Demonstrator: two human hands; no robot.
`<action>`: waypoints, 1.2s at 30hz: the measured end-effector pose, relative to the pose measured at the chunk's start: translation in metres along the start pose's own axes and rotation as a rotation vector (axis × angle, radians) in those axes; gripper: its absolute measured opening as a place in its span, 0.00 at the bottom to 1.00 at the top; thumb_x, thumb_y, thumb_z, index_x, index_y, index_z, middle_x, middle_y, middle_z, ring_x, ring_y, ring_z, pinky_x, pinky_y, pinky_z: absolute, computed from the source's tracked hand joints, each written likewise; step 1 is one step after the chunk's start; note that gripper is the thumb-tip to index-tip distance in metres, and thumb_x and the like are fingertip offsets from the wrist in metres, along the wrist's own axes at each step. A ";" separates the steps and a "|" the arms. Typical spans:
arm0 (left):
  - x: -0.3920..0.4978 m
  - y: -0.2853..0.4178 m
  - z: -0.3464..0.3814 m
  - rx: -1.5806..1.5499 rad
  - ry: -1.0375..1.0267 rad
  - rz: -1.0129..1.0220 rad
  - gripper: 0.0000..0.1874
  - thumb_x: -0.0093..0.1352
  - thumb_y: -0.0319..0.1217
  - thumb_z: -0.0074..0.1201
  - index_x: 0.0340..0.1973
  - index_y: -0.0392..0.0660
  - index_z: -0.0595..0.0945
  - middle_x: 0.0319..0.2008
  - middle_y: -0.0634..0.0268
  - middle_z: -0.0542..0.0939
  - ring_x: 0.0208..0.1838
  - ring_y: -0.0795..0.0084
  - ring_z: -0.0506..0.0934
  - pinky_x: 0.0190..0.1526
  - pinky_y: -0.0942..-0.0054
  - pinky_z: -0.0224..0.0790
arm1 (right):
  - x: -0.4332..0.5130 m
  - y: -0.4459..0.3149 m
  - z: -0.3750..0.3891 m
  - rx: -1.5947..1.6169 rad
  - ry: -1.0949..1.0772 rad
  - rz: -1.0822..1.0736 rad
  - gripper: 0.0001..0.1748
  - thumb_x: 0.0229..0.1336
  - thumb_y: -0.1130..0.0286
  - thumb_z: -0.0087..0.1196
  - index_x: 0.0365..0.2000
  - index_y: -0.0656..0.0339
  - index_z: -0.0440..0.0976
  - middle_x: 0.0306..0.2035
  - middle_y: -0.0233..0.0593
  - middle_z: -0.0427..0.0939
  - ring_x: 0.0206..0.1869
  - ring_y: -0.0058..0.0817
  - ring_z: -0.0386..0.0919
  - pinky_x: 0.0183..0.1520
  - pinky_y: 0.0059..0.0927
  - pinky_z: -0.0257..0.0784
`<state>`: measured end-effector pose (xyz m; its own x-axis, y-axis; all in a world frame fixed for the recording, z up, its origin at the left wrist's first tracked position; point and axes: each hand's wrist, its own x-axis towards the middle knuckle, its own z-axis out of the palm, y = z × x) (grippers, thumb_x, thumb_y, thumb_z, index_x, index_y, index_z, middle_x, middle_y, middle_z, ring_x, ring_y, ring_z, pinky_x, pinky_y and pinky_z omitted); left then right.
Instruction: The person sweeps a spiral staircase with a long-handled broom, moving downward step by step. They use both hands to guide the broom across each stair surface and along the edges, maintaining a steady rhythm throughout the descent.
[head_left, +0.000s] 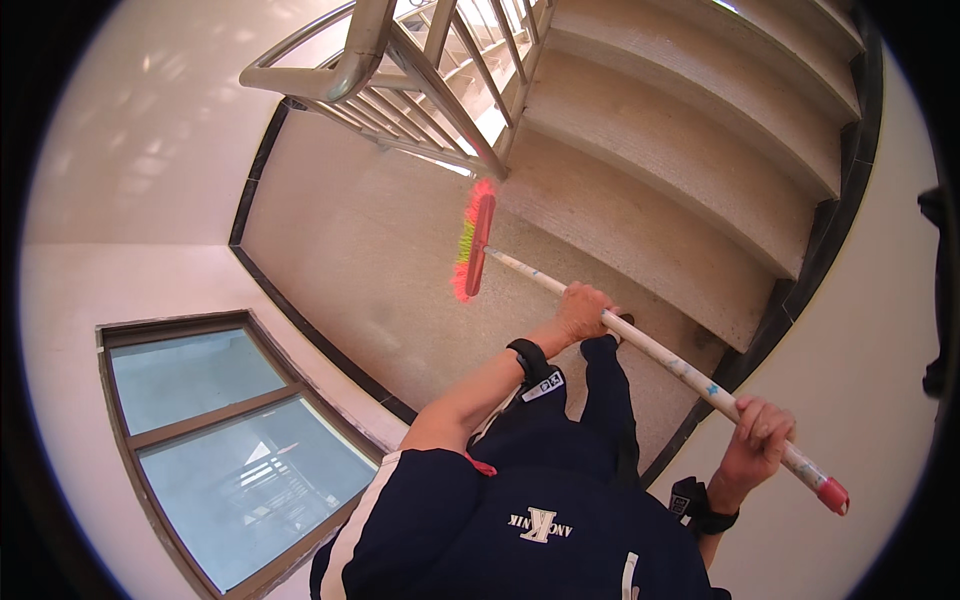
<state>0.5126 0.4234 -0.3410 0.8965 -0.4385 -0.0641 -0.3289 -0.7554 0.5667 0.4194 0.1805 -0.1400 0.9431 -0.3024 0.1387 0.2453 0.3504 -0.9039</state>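
Observation:
A push broom with a red head (481, 246) and pink and yellow-green bristles is at the landing, near the foot of the stair railing. Its long pale handle (675, 364) runs down to the right and ends in a red cap. My left hand (589, 311) grips the handle on the side nearer the broom head. Farther up, close to the red cap, my right hand (763, 435) is closed around the same handle. Whether the bristles touch the floor I cannot tell. Both wrists wear black bands.
Stone steps (652, 172) rise at the upper right beside a metal railing (427, 75). The landing floor (337, 225) is bordered by black skirting (307, 337). A brown-framed window (225, 420) is in the wall at lower left. My foot (619, 322) stands near the lowest step.

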 end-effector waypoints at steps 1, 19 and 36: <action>0.012 -0.019 -0.007 0.070 -0.041 -0.045 0.14 0.59 0.41 0.52 0.15 0.47 0.80 0.17 0.56 0.77 0.25 0.52 0.76 0.30 0.57 0.66 | 0.020 0.019 0.007 0.019 -0.036 0.015 0.20 0.64 0.61 0.42 0.16 0.54 0.57 0.11 0.25 0.53 0.16 0.20 0.56 0.38 0.33 0.63; 0.128 0.090 0.012 -0.233 -0.385 0.233 0.06 0.45 0.34 0.56 0.16 0.47 0.82 0.17 0.57 0.78 0.25 0.56 0.79 0.27 0.61 0.71 | 0.086 -0.094 -0.027 -0.014 0.285 0.062 0.21 0.68 0.67 0.34 0.16 0.52 0.52 0.11 0.23 0.46 0.17 0.17 0.48 0.37 0.27 0.55; 0.270 -0.008 -0.038 -0.212 -0.174 -0.018 0.06 0.46 0.32 0.55 0.19 0.50 0.83 0.20 0.56 0.78 0.28 0.52 0.78 0.32 0.59 0.72 | 0.274 -0.007 0.075 -0.068 0.179 0.059 0.20 0.68 0.68 0.35 0.17 0.54 0.52 0.13 0.26 0.47 0.18 0.18 0.49 0.37 0.25 0.56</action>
<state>0.7690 0.3297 -0.3319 0.8312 -0.5168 -0.2051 -0.2276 -0.6529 0.7225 0.6933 0.1614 -0.0658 0.8988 -0.4382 0.0154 0.1690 0.3137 -0.9344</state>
